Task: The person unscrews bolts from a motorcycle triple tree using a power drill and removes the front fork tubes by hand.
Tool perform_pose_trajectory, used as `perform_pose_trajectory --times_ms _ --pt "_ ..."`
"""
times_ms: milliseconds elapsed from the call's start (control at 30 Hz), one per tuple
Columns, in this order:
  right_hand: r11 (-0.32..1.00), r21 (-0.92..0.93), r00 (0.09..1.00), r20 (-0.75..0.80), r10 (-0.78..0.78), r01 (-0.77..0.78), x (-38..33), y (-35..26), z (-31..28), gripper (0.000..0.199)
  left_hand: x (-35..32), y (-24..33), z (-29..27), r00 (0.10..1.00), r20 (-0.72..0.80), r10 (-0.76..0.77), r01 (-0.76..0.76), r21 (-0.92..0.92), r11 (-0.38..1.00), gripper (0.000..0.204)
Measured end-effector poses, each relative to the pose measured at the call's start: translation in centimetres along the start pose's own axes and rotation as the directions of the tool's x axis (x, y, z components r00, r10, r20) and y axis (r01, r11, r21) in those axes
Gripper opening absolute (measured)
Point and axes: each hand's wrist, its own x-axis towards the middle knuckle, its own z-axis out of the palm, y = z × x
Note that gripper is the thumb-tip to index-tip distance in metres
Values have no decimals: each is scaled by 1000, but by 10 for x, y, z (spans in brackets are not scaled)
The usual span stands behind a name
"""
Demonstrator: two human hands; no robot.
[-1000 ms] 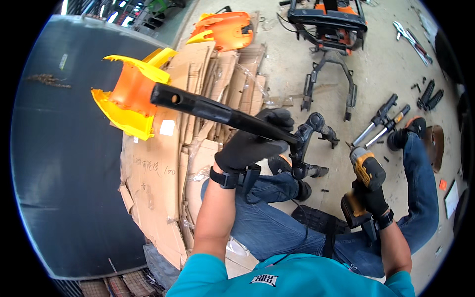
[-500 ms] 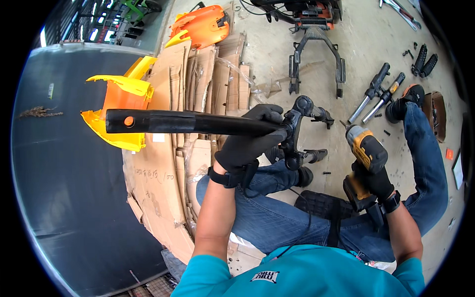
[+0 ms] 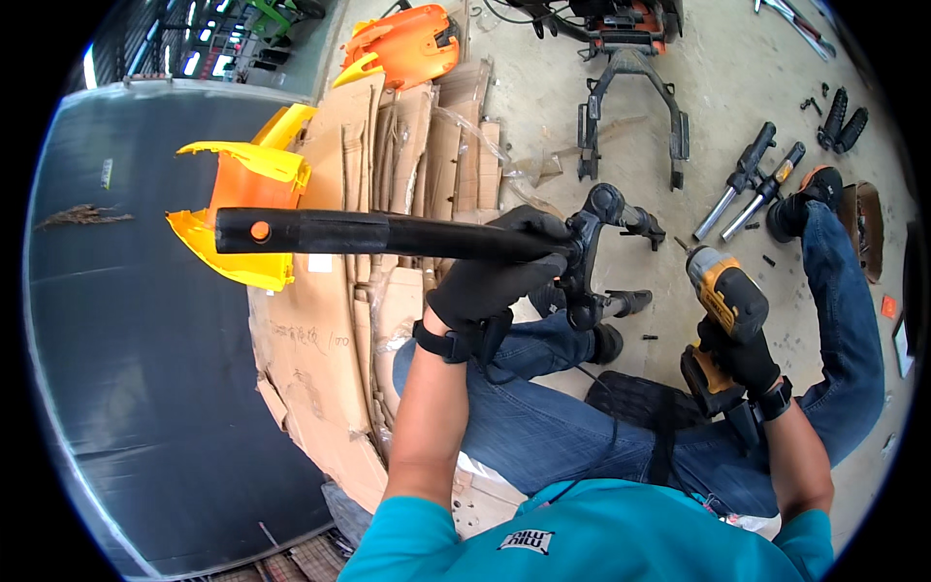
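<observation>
My left hand (image 3: pixel 495 276), in a black glove, grips a long black steel tube (image 3: pixel 378 234) where it joins a black bracket assembly (image 3: pixel 592 254). The tube lies level and points left, its open end over an orange plastic panel (image 3: pixel 247 184). My right hand (image 3: pixel 742 354), also gloved, holds a yellow and black cordless drill (image 3: pixel 725 296) by its handle, nose pointing up toward the bracket, a short way to its right. I sit on the concrete floor in blue jeans.
Flattened cardboard (image 3: pixel 330 339) lies beside my left leg, next to a dark mat (image 3: pixel 126 369). Another orange panel (image 3: pixel 407 44) sits at the top. A black frame part (image 3: pixel 630 107), two fork tubes (image 3: pixel 761 179) and small loose parts lie on the floor ahead.
My left hand has swung the tube from pointing up-left down to level. The drill in my right hand stayed close to the bracket.
</observation>
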Motion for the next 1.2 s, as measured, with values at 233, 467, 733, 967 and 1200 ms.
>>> perform_pose_trajectory --times_ms 233,467,733,967,1200 --pt "997 50 997 -45 63 -61 7 -1 9 10 0 -4 -1 986 -19 165 -160 160 974 24" --pt "919 -363 988 49 -145 153 38 41 0 23 -5 -1 1 986 -107 130 -115 135 984 23" --pt "810 -556 980 -158 120 -189 74 101 16 54 -4 -14 1 955 -205 213 -167 218 961 26" --pt "643 -737 971 -233 46 -207 107 176 22 66 -3 -15 -1 955 -235 183 -125 241 962 27" --pt "569 -763 950 -274 148 -309 110 155 39 66 -4 -34 -8 902 -409 136 -54 207 977 27"
